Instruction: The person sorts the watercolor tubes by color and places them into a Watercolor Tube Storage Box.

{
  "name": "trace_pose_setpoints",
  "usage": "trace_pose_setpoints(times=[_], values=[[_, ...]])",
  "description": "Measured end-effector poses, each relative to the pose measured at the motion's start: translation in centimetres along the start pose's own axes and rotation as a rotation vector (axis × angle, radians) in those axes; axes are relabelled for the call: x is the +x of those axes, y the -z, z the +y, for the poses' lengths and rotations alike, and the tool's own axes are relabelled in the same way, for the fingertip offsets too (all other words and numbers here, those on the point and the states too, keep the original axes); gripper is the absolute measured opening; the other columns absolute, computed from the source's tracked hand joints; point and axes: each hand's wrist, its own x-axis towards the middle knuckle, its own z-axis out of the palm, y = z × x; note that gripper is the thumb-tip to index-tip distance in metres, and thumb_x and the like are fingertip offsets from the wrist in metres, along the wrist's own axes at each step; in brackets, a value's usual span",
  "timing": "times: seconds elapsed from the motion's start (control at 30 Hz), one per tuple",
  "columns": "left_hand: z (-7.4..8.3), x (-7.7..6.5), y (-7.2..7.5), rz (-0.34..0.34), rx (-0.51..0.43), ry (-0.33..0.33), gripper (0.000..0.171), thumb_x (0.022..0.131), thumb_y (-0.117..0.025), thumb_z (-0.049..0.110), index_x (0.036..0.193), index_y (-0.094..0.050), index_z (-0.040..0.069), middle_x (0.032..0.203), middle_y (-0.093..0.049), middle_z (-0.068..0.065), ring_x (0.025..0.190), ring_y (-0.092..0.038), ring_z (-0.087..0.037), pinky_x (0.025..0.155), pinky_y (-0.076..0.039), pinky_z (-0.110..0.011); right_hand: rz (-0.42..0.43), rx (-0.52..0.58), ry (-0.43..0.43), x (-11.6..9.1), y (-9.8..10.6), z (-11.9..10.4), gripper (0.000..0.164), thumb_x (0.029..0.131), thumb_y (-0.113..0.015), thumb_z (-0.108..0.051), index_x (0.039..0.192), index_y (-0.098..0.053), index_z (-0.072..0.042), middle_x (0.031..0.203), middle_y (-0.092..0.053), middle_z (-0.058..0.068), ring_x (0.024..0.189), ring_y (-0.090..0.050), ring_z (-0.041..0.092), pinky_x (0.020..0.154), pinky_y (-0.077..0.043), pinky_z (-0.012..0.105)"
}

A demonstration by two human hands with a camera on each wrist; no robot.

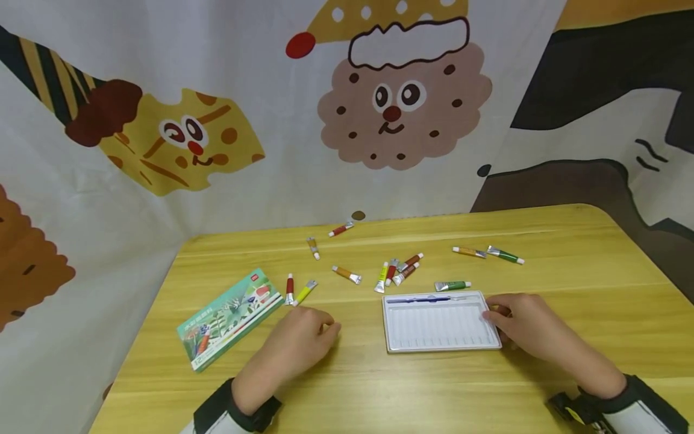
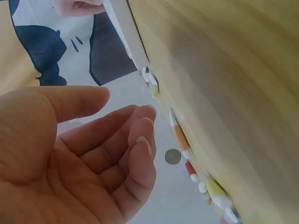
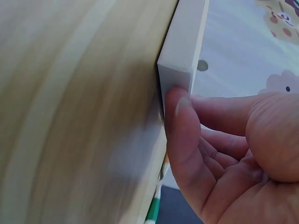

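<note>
A white plastic tray [image 1: 434,328] with narrow slots lies on the table, a blue paintbrush [image 1: 417,299] along its far side. At its right edge is my right hand [image 1: 523,319], thumb and fingers pinching the rim. The right wrist view shows the fingertips against the corner of the tray [image 3: 180,56]. My left hand [image 1: 300,337] is over the table, left of the tray, with fingers loosely curled and nothing in them; the left wrist view shows that palm bare. Nearest to it are a yellow paint tube [image 1: 306,292] and a red paint tube [image 1: 290,289].
A green paint box [image 1: 230,319] lies slanted at the left. Several more small tubes are scattered beyond the tray, among them a green tube [image 1: 452,285] just behind it and an ochre tube [image 1: 347,275]. A cartoon-printed cloth [image 1: 271,199] hangs behind the table [image 1: 347,398].
</note>
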Motion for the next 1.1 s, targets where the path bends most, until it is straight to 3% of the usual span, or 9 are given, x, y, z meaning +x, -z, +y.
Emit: trace_pose_setpoints(times=[0.17, 0.63, 0.83, 0.97, 1.1], values=[[0.3, 0.3, -0.3, -0.024, -0.003, -0.013, 0.029, 0.101, -0.068, 0.012, 0.072, -0.071, 0.013, 0.056, -0.045, 0.01, 0.051, -0.041, -0.004, 0.049, -0.035, -0.023, -0.032, 0.049, -0.014, 0.3, -0.6, -1.0, 0.032, 0.099, -0.069, -0.006, 0.126, -0.067, 0.011, 0.074, -0.06, 0.001, 0.057, -0.059, 0.016, 0.048, -0.05, 0.03], [0.6, 1.0, -1.1, -0.065, -0.002, -0.004, 0.03, 0.102, -0.068, 0.014, 0.072, -0.073, 0.015, 0.057, -0.05, 0.01, 0.053, -0.044, -0.004, 0.052, -0.038, -0.023, -0.049, 0.079, -0.009, 0.6, -1.5, -2.9, 0.03, 0.098, -0.071, -0.004, 0.124, -0.069, 0.01, 0.07, -0.061, -0.001, 0.053, -0.058, 0.016, 0.046, -0.05, 0.029], [0.9, 1.2, -1.2, -0.078, 0.0, 0.014, 0.036, 0.102, -0.068, 0.019, 0.066, -0.066, 0.015, 0.056, -0.04, 0.01, 0.052, -0.041, -0.005, 0.052, -0.033, -0.023, -0.053, 0.076, -0.001, 0.9, -1.9, -3.4, 0.026, 0.098, -0.072, -0.006, 0.121, -0.072, 0.006, 0.071, -0.062, -0.002, 0.053, -0.058, 0.015, 0.047, -0.05, 0.029], [1.0, 1.3, -1.3, -0.102, -0.017, 0.037, 0.037, 0.102, -0.069, 0.026, 0.068, -0.069, 0.014, 0.056, -0.039, 0.009, 0.052, -0.04, -0.006, 0.051, -0.031, -0.024, -0.053, 0.079, 0.014, 1.0, -2.2, -3.8, 0.015, 0.097, -0.072, -0.006, 0.111, -0.075, 0.0, 0.067, -0.06, -0.003, 0.051, -0.057, 0.015, 0.044, -0.047, 0.028], [0.9, 1.5, -1.5, -0.136, -0.039, 0.072, 0.03, 0.101, -0.07, 0.028, 0.077, -0.077, 0.012, 0.059, -0.048, 0.007, 0.054, -0.044, -0.008, 0.052, -0.034, -0.025, -0.047, 0.079, 0.024, 1.0, -2.5, -4.3, 0.006, 0.097, -0.072, -0.005, 0.102, -0.075, -0.004, 0.063, -0.058, -0.004, 0.049, -0.056, 0.015, 0.043, -0.043, 0.026]])
